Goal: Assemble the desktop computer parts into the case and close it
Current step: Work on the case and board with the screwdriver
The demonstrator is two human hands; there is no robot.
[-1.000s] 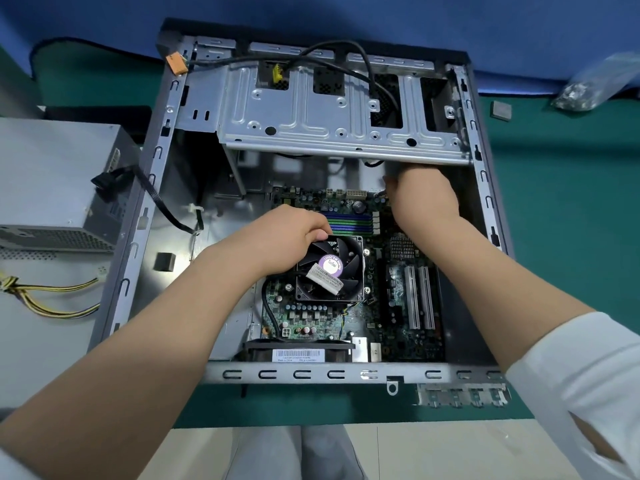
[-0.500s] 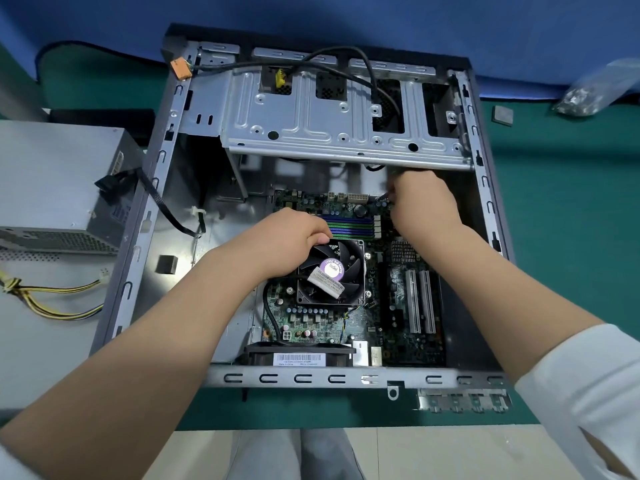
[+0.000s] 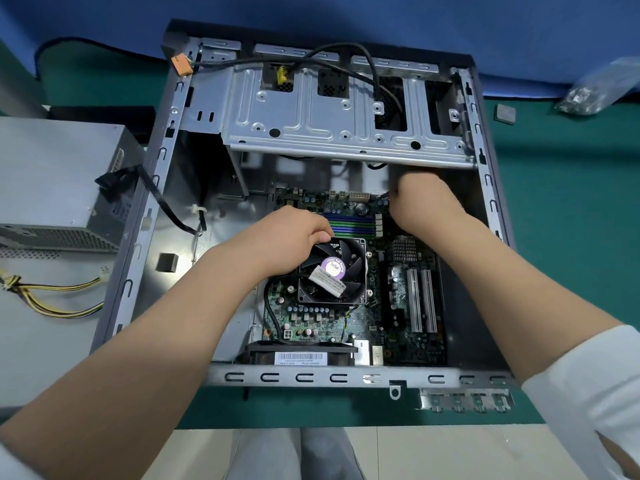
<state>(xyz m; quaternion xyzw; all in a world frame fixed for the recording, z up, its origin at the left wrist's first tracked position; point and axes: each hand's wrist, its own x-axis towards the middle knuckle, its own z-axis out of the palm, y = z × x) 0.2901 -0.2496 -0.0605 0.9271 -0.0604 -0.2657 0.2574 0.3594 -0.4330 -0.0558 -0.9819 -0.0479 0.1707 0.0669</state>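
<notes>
Your left hand (image 3: 291,237) grips the fan (image 3: 334,271), steadying the board (image 3: 398,306); right hand (image 3: 420,202), at one o'clock, curled, its grasp hidden.

a dark green mat (image 3: 568,216) covers the work surface, running from the left edge behind the grey items across to the right side. beyond its far edge stands a blue backdrop (image 3: 346,15), its lower border meeting the mat in a curved line at the left and a straighter one at the right. at the bottom, below the near edge of the mat, pale beige floor tiles (image 3: 433,455) show, with a faint joint line between them. the light is even and soft, with only weak shadows on the mat.
</notes>
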